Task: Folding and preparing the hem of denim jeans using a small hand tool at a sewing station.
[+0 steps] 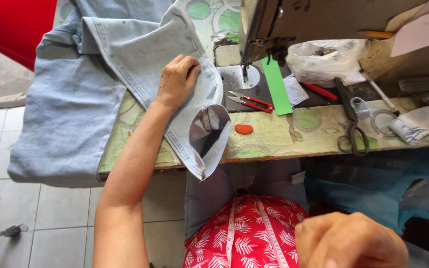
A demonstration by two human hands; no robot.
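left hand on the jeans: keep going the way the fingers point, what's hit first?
Probably the sewing machine presser foot and needle area, after crossing the jeans leg edge; the left hand points up-right. Depth unclear.

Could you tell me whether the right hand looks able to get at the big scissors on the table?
Probably yes. The right hand sits curled and low, near the lap, empty as far as I can see. The scissors lie uncovered near the table edge, handles towards the person, with nothing between.

Both arms were bare, with no sleeves, rings or watch showing. The person wore a red garment (247, 233) printed with white leaf sprigs, and a pale measuring tape (269, 233) hung over it.
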